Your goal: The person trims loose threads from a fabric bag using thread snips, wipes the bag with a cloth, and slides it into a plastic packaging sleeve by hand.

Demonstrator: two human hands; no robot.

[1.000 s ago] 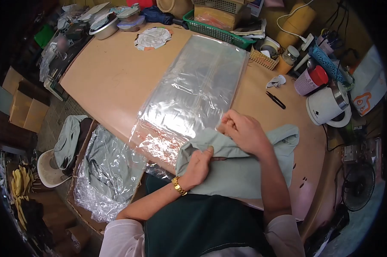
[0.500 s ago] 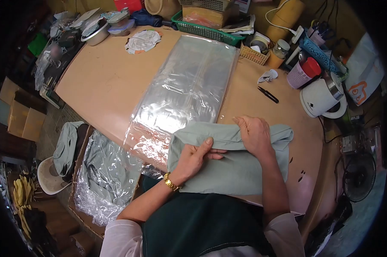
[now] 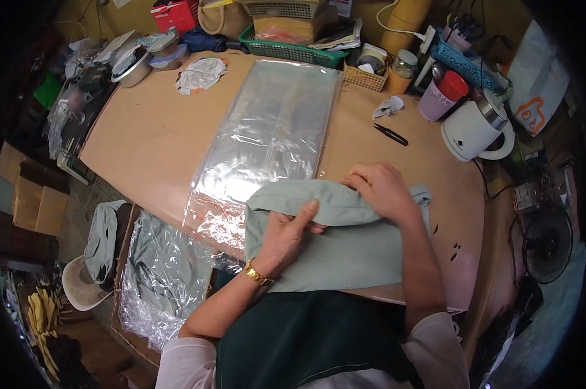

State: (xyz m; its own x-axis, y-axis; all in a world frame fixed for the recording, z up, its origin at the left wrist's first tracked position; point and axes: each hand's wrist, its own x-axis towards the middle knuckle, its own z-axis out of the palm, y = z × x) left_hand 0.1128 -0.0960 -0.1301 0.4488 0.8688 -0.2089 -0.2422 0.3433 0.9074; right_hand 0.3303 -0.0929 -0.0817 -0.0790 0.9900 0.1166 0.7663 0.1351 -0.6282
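Observation:
A pale grey-green cloth garment (image 3: 338, 259), partly folded, lies at the front edge of the table; its exact kind does not show. My left hand (image 3: 288, 236) grips the folded upper band, thumb on top and fingers tucked beneath the fold. On the band's far edge, my right hand (image 3: 380, 188) pinches the cloth with bent fingers, the wrist crossing over the garment's right part. Just beyond the garment lies a stack of clear plastic bags (image 3: 273, 123), shiny and flat.
Black thread snips (image 3: 391, 134) and a crumpled scrap (image 3: 388, 107) lie to the right, near a white kettle (image 3: 469, 133). Baskets, including a green basket (image 3: 293, 53), line the back. At lower left, a carton holds plastic-wrapped grey-green garments (image 3: 166, 266). A fan (image 3: 547, 243) stands right.
The view has shifted slightly. My right hand has moved left along the band, and the garment's right end is drawn inward and folded over more. My left hand keeps its grip.

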